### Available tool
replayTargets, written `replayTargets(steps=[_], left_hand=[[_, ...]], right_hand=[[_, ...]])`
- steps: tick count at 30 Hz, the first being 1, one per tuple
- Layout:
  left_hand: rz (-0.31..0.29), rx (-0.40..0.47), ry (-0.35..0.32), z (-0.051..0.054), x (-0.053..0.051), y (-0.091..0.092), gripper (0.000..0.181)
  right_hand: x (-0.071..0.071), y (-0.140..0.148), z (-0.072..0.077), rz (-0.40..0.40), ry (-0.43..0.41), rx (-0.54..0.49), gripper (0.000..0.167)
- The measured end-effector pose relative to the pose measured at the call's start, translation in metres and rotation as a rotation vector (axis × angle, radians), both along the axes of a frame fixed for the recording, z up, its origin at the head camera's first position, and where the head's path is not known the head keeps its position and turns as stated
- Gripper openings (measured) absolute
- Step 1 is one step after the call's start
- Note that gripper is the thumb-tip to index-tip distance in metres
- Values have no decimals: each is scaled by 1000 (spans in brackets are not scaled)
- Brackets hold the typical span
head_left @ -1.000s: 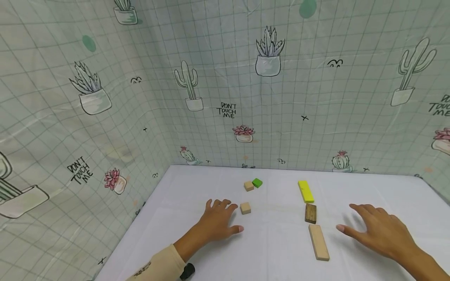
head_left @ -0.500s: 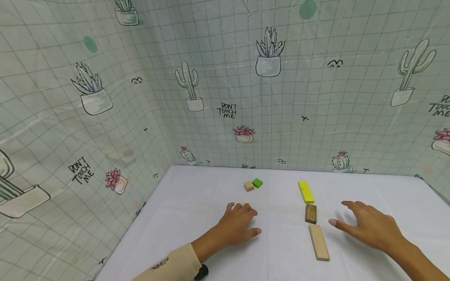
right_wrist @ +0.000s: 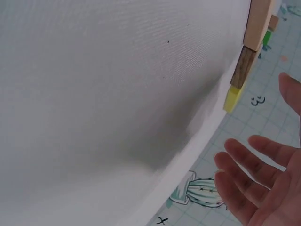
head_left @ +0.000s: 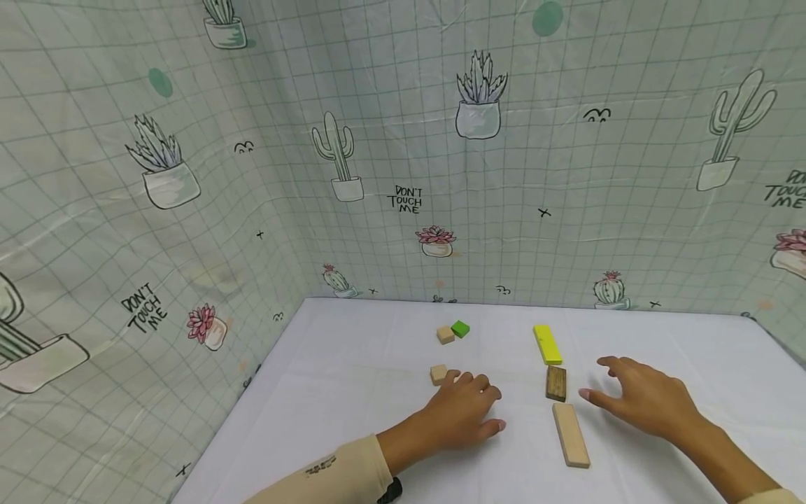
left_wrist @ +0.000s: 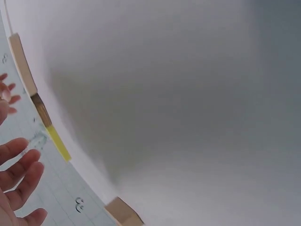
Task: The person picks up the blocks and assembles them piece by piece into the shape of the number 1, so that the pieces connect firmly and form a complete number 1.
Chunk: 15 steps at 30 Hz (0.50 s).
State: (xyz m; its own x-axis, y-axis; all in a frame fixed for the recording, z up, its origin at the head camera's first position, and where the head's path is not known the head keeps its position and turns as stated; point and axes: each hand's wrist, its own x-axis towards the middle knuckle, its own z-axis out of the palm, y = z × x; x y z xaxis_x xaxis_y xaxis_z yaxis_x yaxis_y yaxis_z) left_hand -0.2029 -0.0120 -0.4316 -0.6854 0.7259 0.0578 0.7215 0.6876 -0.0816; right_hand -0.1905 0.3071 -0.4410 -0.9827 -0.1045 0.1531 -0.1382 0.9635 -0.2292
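Observation:
My left hand (head_left: 464, 413) hovers above the white table, fingers loosely bent and nothing held. Its fingertips overlap a small light wooden cube (head_left: 438, 374) in the head view; whether they touch cannot be told. To the right, a yellow block (head_left: 548, 344), a dark brown block (head_left: 557, 383) and a longer pale wooden block (head_left: 571, 435) lie end to end in a line. Just right of that line hangs my right hand (head_left: 651, 399), fingers relaxed, holding nothing. The right wrist view shows its spread fingers (right_wrist: 244, 174) apart from the brown block (right_wrist: 243, 68).
Farther back, another light wooden cube (head_left: 446, 334) sits against a green cube (head_left: 461, 329). The white tabletop (head_left: 352, 343) ends at a cactus-printed curtain (head_left: 504, 175) behind it and at the left. A dark band (head_left: 390, 490) shows at the left wrist.
My left hand has moved right, passing over the near wooden cube, which shows again beside its fingers. My right hand has drifted left toward the line of blocks. The blocks have not moved.

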Motion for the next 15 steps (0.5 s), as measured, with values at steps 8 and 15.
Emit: replayTargets(steps=[8,15], left_hand=[[3,-67,-1,1,12,33,38],[80,-97,-31,2,22,65,36]], right_hand=[[-9,-7,-2,2,-30,-2,83],[-15,-14,-3,14,-52,-11,75]])
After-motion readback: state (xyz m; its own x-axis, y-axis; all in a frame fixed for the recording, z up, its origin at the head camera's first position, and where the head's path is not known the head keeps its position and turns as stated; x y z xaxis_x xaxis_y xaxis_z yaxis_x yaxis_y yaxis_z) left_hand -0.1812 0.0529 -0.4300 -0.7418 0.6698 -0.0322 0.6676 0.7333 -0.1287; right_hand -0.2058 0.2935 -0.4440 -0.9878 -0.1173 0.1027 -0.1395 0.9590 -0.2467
